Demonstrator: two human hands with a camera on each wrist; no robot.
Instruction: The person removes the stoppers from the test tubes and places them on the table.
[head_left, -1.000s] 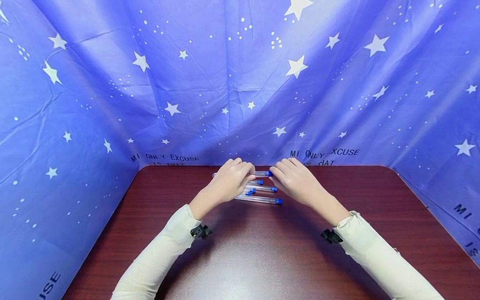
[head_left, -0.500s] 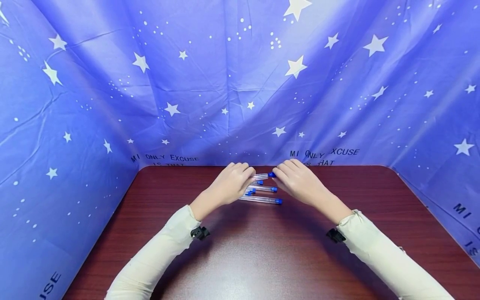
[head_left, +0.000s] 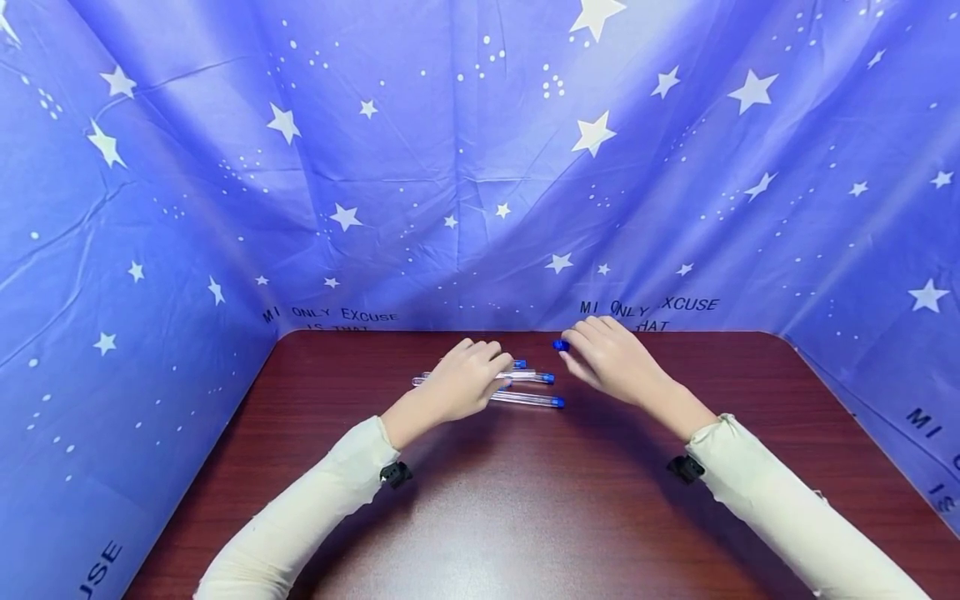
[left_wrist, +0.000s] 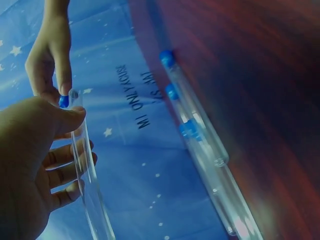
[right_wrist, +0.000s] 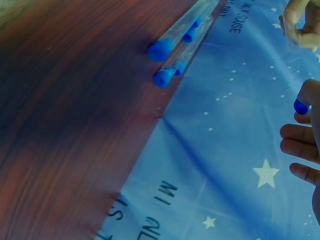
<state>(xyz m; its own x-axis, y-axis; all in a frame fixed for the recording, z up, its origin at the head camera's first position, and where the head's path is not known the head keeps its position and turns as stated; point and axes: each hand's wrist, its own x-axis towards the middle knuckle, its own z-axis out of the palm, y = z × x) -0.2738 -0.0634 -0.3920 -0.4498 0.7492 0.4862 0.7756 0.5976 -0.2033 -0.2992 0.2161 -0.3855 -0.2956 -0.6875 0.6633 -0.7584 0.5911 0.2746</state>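
My left hand holds a clear test tube, its thumb across the upper part and the fingers behind. The tube's uncapped mouth shows just above the thumb in the left wrist view. Off to the right, my right hand pinches a blue cap between thumb and fingertip. A gap separates this cap from the left hand in the head view. Below and beside the left hand lie several clear test tubes with blue caps, partly hidden by that hand.
A dark red wooden table carries the tubes near its back edge. Blue star-printed cloth rises behind the table and along both sides. Small black devices sit on both wrists.
The blue cap has come off the held tube and moved right with the right hand. The left hand has lowered slightly, toward the tubes on the table.
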